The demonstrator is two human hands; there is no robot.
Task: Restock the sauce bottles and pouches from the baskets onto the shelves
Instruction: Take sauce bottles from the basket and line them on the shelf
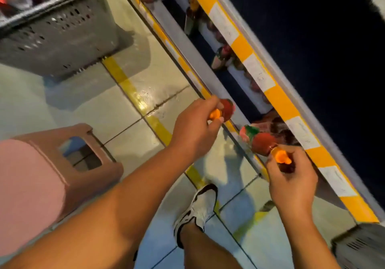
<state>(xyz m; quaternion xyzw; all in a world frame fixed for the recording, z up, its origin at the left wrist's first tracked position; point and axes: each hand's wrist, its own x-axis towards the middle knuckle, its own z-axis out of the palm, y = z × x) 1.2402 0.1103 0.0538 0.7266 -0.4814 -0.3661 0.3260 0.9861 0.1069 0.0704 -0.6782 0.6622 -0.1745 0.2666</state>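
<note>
My left hand (195, 123) grips a red sauce bottle (227, 109) by its orange cap, holding it at the front edge of the lower shelf (210, 60). My right hand (291, 177) holds a second red sauce bottle (263, 141) by its orange cap, its body pointing into the same shelf under the yellow-and-white price strip (277, 100). A grey basket (62, 39) with red pouches inside stands on the floor at the upper left. Several bottles and pouches sit further along the shelf, blurred.
A brown plastic stool (79, 156) stands at the left on the tiled floor, beside a yellow floor line (133, 94). My white shoe (198, 206) is near the shelf base. Another grey basket's corner (360, 245) shows at bottom right.
</note>
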